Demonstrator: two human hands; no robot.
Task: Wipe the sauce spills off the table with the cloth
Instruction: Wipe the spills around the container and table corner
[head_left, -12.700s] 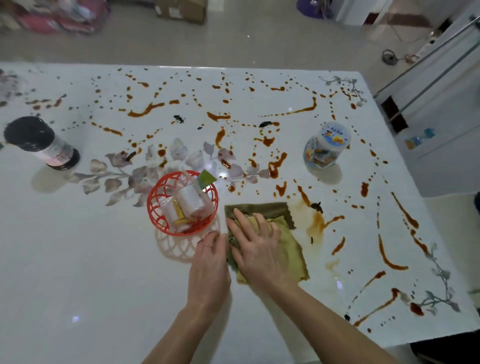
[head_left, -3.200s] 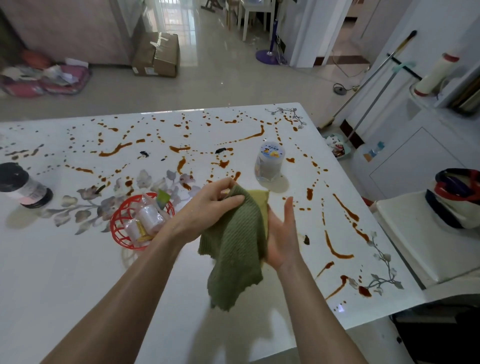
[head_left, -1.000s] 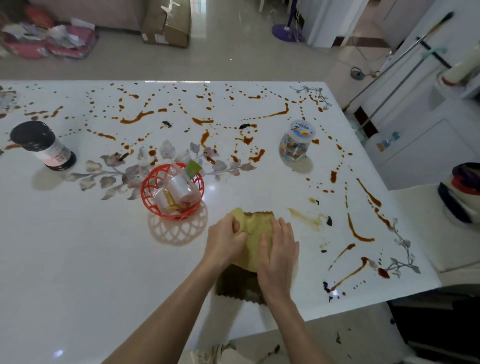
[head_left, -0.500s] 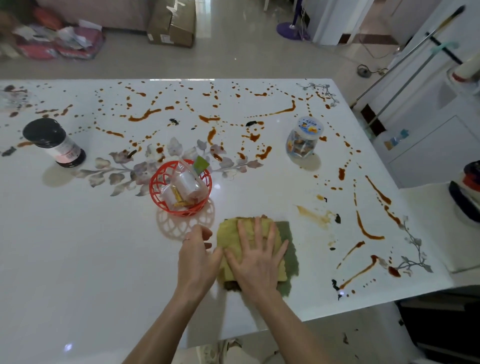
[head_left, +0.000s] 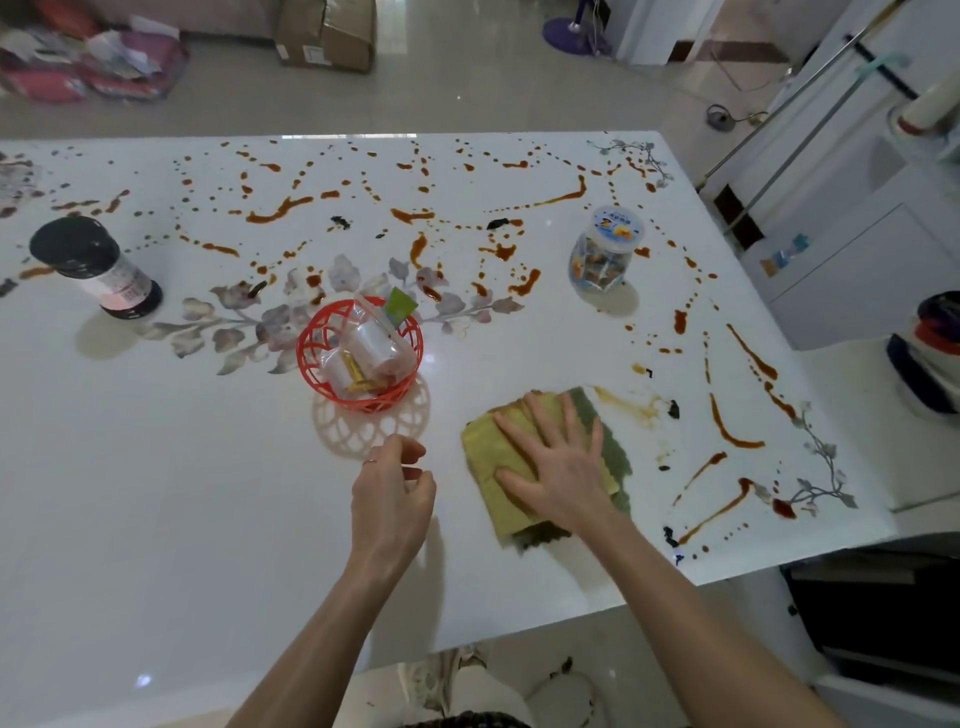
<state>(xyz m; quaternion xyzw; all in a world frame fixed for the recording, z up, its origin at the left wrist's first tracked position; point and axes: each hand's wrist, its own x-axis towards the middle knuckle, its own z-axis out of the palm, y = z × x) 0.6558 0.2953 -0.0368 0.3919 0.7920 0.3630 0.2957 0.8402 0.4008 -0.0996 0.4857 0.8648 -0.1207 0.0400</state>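
L hand (head_left: 389, 499) sits near-right of basket (head_left: 303, 348), loosely curled, holding nothing. R hand (head_left: 558, 462), further right of basket, lies flat w/ fingers spread, pressing folded cloth (head_left: 483, 452) onto table (head_left: 156, 493). Looks mid-wipe, early on: next move prob. a firm push toward smear (head_left: 628, 405) on cloth's far side from basket, then spills (head_left: 280, 208) behind basket.

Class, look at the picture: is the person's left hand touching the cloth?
No, the left hand hangs beside the cloth with a gap between them; only the right hand presses flat on it.
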